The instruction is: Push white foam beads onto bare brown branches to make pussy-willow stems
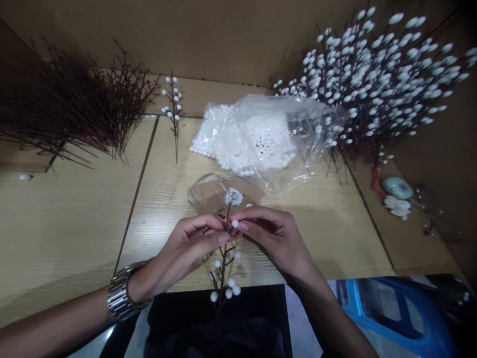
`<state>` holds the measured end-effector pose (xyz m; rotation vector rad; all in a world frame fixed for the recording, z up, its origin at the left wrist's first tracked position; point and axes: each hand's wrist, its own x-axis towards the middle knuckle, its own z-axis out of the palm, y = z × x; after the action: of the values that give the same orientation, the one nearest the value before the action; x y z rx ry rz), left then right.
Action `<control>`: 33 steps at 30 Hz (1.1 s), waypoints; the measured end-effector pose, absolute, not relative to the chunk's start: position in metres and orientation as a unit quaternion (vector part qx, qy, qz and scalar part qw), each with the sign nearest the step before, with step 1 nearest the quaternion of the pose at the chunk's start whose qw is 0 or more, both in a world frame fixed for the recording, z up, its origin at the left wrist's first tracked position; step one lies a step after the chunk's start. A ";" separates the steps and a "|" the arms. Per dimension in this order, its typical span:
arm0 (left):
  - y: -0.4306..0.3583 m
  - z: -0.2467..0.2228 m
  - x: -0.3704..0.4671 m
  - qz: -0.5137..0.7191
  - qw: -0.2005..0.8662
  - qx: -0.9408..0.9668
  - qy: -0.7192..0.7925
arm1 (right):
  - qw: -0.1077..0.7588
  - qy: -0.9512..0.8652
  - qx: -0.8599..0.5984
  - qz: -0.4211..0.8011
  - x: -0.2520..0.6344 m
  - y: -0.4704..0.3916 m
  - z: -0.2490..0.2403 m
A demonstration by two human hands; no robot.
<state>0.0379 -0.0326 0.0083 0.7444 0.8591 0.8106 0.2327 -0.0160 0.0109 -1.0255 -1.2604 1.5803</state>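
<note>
Between thumb and fingers, my left hand (203, 236) grips a brown artificial twig (223, 266) whose lower branches carry several white berries. A single white foam berry (235, 223) is pinched in my right hand (270, 231), right beside the twig's stem. The twig's upper end reaches toward a white blob of glue (233, 196) on a torn piece of cardboard (208, 191). Just beyond lies a clear plastic bag (305, 164) full of white foam berries (238, 144).
Bare brown twigs (85, 104) are heaped at the far left. A finished berry twig (174, 109) lies near the back edge. Many berry-covered twigs (372, 74) are piled at the right, near a pale green oval object (397, 187). A blue plastic stool (357, 303) is below the table.
</note>
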 end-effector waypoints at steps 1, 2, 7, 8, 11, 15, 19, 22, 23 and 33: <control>-0.033 0.009 0.038 0.373 0.765 0.344 0.396 | 0.424 -0.504 -0.408 0.632 0.233 -0.016 0.011; -0.032 0.009 0.038 0.372 0.765 0.347 0.396 | 0.423 -0.506 -0.407 0.632 0.233 -0.016 0.011; -0.032 0.007 0.038 0.372 0.750 0.362 0.410 | 0.427 -0.521 -0.406 0.617 0.232 -0.017 0.011; -0.032 0.007 0.037 0.369 0.743 0.367 0.420 | 0.432 -0.526 -0.410 0.607 0.232 -0.017 0.011; -0.032 0.007 0.037 0.363 0.731 0.375 0.440 | 0.443 -0.553 -0.417 0.569 0.232 -0.020 0.010; -0.032 0.009 0.038 0.360 0.726 0.370 0.454 | 0.439 -0.596 -0.411 0.532 0.233 -0.021 0.009; -0.032 0.010 0.039 0.343 0.722 0.383 0.464 | 0.441 -0.621 -0.402 0.508 0.233 -0.022 0.008; -0.033 0.009 0.038 0.338 0.714 0.399 0.465 | 0.442 -0.641 -0.394 0.487 0.233 -0.022 0.007; -0.033 0.009 0.038 0.338 0.713 0.403 0.464 | 0.441 -0.649 -0.391 0.482 0.233 -0.022 0.007; -0.032 0.012 0.041 0.336 0.718 0.400 0.459 | 0.445 -0.683 -0.360 0.455 0.237 -0.021 0.000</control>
<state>0.0409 -0.0321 0.0116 0.8846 1.0161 0.7434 0.2366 -0.0212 0.0003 -0.8918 -1.6917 1.1274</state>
